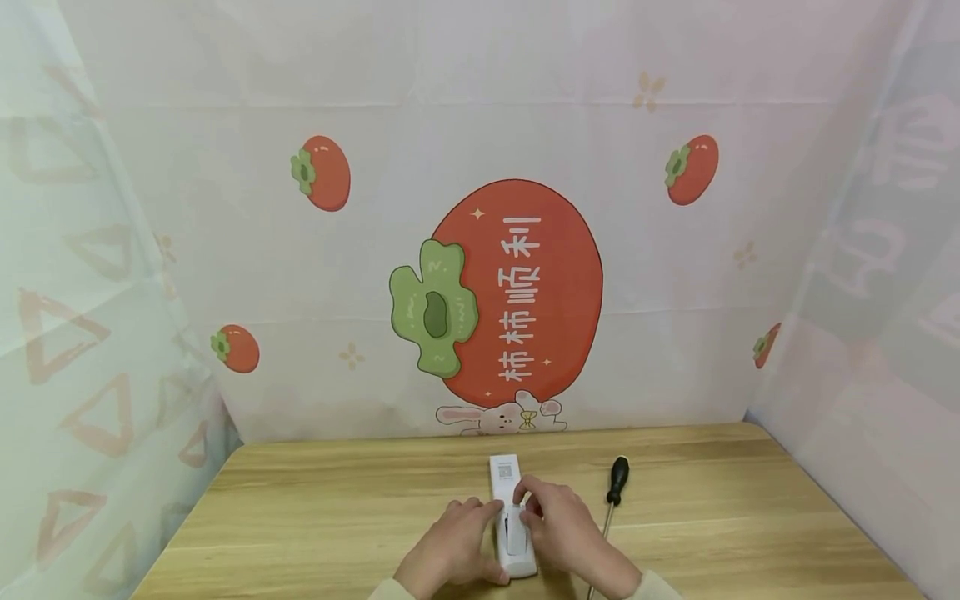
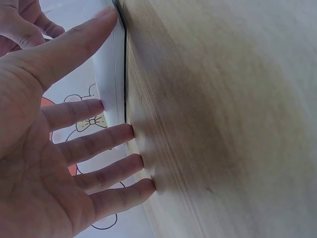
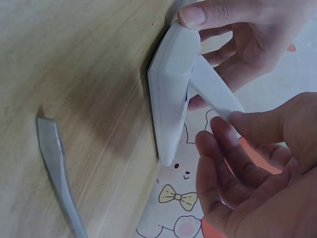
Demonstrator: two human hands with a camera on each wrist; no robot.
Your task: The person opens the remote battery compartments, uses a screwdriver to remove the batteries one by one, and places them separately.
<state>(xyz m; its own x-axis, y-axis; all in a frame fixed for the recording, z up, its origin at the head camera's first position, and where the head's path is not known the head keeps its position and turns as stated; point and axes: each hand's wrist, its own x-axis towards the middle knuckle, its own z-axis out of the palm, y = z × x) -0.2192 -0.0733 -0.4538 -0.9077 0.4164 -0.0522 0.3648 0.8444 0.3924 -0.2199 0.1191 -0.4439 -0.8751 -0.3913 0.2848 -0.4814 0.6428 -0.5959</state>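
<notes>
A white remote control (image 1: 504, 492) lies back up on the table, with a printed code near its far end. My right hand (image 1: 566, 529) pinches the end of its white battery cover (image 3: 215, 91) between thumb and fingers. The cover stands tilted up from the remote's back, its near end still at the body. My left hand (image 1: 456, 542) is at the remote's left side, thumb touching the near end and index finger touching the side. Its fingers are fairly straight in the left wrist view. The inside of the battery compartment is mostly hidden.
A screwdriver (image 1: 618, 482) with a black handle lies right of my right hand, its flat metal tip (image 3: 49, 136) toward me. The wooden table (image 1: 315, 508) meets a white printed cloth (image 1: 360, 250) at the back, with cloth at both sides too.
</notes>
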